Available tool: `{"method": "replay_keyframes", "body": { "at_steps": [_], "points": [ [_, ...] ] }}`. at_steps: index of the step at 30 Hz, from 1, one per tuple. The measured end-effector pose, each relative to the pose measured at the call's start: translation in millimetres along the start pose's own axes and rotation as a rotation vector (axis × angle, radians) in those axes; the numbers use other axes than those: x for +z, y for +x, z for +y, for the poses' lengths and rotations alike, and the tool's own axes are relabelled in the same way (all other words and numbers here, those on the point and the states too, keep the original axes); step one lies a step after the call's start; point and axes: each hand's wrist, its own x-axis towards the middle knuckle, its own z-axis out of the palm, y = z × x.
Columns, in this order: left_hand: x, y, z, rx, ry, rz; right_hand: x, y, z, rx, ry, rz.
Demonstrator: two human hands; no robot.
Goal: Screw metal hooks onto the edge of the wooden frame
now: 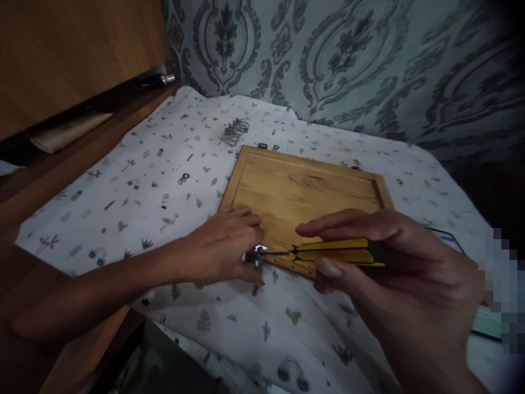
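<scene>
1. The right hand [394, 257] is gripping a screwdriver [336, 251] with a yellow and black handle. Its fingers are closing over the top and the thumb is pressing underneath.
2. The screwdriver is lying nearly level over the near edge of a wooden board [303, 189]. Its thin shaft is pointing left and its tip is touching a small shiny metal fitting [258, 253].
3. The left hand [223, 246] is curling down with its fingertips pinching the metal fitting at the board's near left corner.
4. The board is showing pale wood, a raised rim running round a flat panel, and is lying flat on a white cloth [143, 180] with small prints.
5. A shelf [82, 117] on the left is holding a dark tube [151, 81] and a pale paper roll [69, 134].
6. A pile of metal pieces [235, 131] is sitting on the cloth behind the board, and a single ring piece [183, 178] is lying to the left of it.
7. The cloth is covering the table [28, 262], with open cloth lying left of the board and in front of it.
8. Patterned wallpaper [348, 60] is closing off the back.
</scene>
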Motion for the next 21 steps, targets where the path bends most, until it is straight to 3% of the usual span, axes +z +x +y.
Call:
{"method": "replay_keyframes", "body": {
  "at_steps": [4,9,15,18,21],
  "points": [
    [-0.2,0,0,0.007,-0.023,0.004,-2,0,-3,0.031,0.058,-0.039],
    [-0.4,0,0,-0.016,-0.032,-0.009,-12,2,-7,0.068,0.049,-0.187],
    [3.7,0,-3,0.012,-0.025,0.031,-8,7,-12,0.02,-0.005,-0.107],
    [3.8,0,-3,0.01,-0.031,0.023,-4,7,-13,0.082,0.082,-0.142],
    [4.2,-1,-4,0.013,-0.044,0.017,-3,6,-10,0.052,0.104,-0.139]
  ]
}}
